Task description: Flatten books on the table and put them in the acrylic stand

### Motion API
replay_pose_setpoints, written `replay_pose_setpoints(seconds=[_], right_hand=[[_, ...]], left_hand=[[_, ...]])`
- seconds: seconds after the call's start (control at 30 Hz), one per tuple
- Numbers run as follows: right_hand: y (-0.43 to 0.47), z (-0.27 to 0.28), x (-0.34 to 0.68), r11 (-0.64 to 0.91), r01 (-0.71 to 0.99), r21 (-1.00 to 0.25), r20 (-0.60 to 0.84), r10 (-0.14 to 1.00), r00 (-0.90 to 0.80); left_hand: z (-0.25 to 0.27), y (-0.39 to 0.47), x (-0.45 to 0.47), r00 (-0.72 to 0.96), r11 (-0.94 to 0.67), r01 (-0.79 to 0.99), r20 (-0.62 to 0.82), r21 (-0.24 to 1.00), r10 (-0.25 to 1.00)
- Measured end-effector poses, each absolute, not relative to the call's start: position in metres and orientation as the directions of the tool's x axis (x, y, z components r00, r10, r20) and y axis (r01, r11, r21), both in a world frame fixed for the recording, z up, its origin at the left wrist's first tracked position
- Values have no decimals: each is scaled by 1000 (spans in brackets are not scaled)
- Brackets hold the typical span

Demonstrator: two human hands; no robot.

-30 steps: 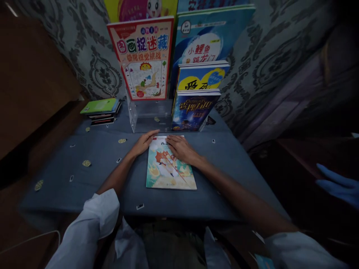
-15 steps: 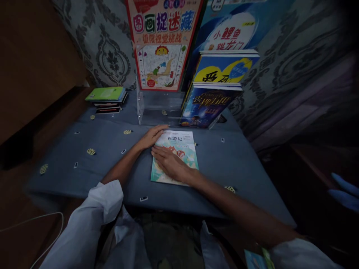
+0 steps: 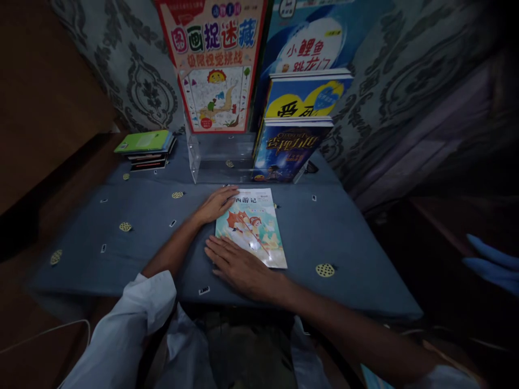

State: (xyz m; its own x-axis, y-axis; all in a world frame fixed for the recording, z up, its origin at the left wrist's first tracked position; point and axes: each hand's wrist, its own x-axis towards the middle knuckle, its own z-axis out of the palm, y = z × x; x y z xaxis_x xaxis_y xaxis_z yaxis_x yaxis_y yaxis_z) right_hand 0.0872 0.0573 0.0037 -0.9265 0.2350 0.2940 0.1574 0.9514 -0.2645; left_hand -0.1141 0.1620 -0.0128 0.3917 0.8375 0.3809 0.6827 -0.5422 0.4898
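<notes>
Loosely stretches the fingers (image 3: pixel 219 248) of the right hand (image 3: pixel 247 273) nearly straight, slightly parted and gripping nothing, at the lower left corner of a thin paperback (image 3: pixel 253 232). Reaches past its left edge with those tips, over the bench (image 3: pixel 304 232); cannot tell about contact between palm and cover. Lays the left hand (image 3: pixel 213 208) palm down at the upper left corner, fingers extended, close together and clasping nothing, over the start of the printed title. Wears a rolled-up white sleeve (image 3: pixel 150 302) above it. Has the paperback flat on the bench, cover up, just short of a clear stand (image 3: pixel 211 172). Holds in that stand, at left, an upright red-bordered book (image 3: pixel 219 70); at right, in tiers, a dark blue book (image 3: pixel 290 154) foremost, then a blue-and-yellow book (image 3: pixel 306 97), then a teal book (image 3: pixel 310 48). Shows, farther left, a low stack of books (image 3: pixel 141 143), green on top, and, behind, a patterned backdrop (image 3: pixel 152 97).
</notes>
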Motion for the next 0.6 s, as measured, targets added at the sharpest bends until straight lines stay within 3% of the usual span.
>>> replay_pose_setpoints(seconds=[0.3,0.6], right_hand=[[65,-14,146,886,353,-301,388,452,-803],[72,-21,169,853,414,-317,401,516,-757]], left_hand=[[-15,160,-113,391,-544,705,391,455,833],[-17,160,-111,395,-536,730,379,423,837]])
